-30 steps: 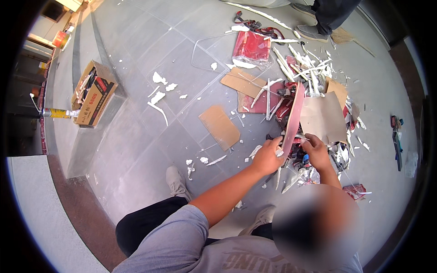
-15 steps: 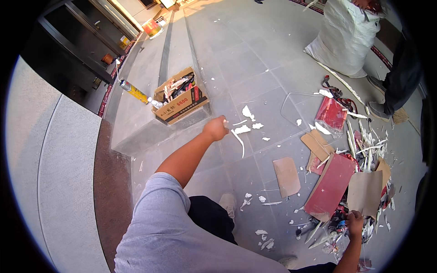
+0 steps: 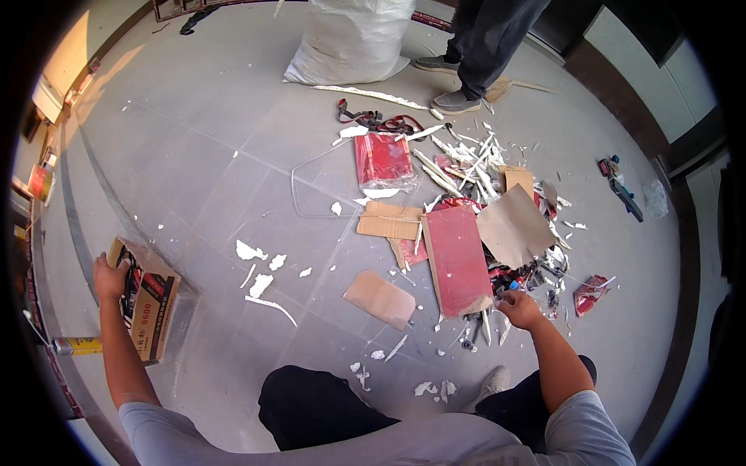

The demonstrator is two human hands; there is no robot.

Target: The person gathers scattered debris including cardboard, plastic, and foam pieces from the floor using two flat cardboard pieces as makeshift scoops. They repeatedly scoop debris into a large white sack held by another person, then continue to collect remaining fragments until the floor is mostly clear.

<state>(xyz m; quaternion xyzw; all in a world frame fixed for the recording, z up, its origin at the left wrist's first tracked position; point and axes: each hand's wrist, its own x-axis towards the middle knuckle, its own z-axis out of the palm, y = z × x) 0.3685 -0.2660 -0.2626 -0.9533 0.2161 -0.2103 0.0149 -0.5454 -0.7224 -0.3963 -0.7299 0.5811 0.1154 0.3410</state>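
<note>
Box (image 3: 158, 299) is matt cardbd, sack (image 3: 353, 43) woven plstc, red pkt (image 3: 383, 161) glossy plstc.

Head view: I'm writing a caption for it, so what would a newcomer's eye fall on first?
Probably the red panel, lying right of centre amid the scrap, with the right hand by its near right corner. Next, the white sack at the top, beside a standing person's legs. Then the open box at far left, the left hand at its opening.

Hands (image 3: 111, 278) (image 3: 521, 309) at box (image 3: 154, 314) and scrap pile (image 3: 507, 275)
</note>
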